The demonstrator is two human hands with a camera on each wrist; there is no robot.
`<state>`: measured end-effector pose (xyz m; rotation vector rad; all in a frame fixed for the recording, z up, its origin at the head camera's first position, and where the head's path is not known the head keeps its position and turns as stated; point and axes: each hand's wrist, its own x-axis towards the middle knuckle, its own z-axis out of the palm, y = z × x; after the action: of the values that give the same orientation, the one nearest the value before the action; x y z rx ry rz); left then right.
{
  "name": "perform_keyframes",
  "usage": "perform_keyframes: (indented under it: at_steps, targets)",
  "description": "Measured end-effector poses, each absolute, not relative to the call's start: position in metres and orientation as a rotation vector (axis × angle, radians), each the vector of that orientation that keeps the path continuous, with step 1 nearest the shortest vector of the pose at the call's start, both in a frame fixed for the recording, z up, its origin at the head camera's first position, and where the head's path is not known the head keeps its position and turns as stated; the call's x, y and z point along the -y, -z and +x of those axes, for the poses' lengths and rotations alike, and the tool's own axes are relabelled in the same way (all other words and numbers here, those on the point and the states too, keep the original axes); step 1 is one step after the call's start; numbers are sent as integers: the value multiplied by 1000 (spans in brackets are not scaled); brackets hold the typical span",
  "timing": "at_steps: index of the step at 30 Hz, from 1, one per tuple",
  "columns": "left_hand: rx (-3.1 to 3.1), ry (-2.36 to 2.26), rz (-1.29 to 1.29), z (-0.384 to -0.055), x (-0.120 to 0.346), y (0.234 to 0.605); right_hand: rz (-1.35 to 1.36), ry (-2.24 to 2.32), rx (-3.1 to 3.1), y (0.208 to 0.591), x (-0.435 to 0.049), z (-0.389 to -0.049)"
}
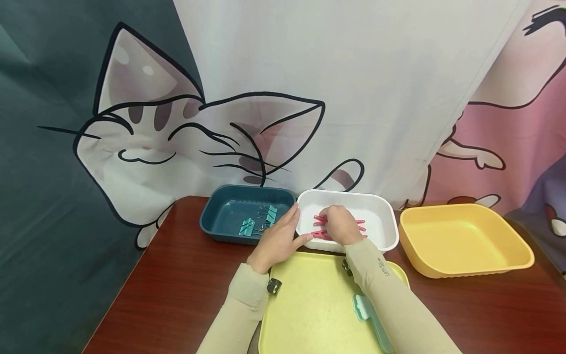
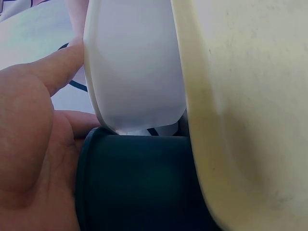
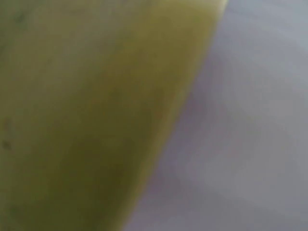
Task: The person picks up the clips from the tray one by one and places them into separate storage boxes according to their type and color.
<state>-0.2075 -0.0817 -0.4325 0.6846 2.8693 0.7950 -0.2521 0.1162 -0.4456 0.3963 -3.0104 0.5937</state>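
Note:
A white bin holds several pink-red clothespins. My right hand reaches down into it among the clothespins, its fingertips hidden beneath the hand, so I cannot tell whether one is pinched. Extended fingers of my left hand rest at the adjoining rims of the white bin and a dark teal bin, with the thumb on the white rim. In the left wrist view that thumb touches the white bin's edge. Several turquoise binder clips lie in the teal bin. The right wrist view is blurred.
A pale yellow tray lies in front of the bins under my forearms. On it, partly beneath the right forearm, is a turquoise-handled brush-like tool. A deeper yellow bin stands at right on the brown table. A printed curtain hangs behind.

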Motion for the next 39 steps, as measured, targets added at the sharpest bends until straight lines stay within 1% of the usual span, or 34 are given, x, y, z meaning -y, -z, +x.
perform_keyframes:
  at_steps: [22,32,39]
  targets:
    - [-2869,-777,685,-208,76,432,422,-615,2999,443,-124,-251]
    - [-2856,-787,669,-207,78,431,432,-639,2957,426,-123,-247]
    - [-2860,-781,654,-206,81,431,482,-657,2873,407,-126,-235]
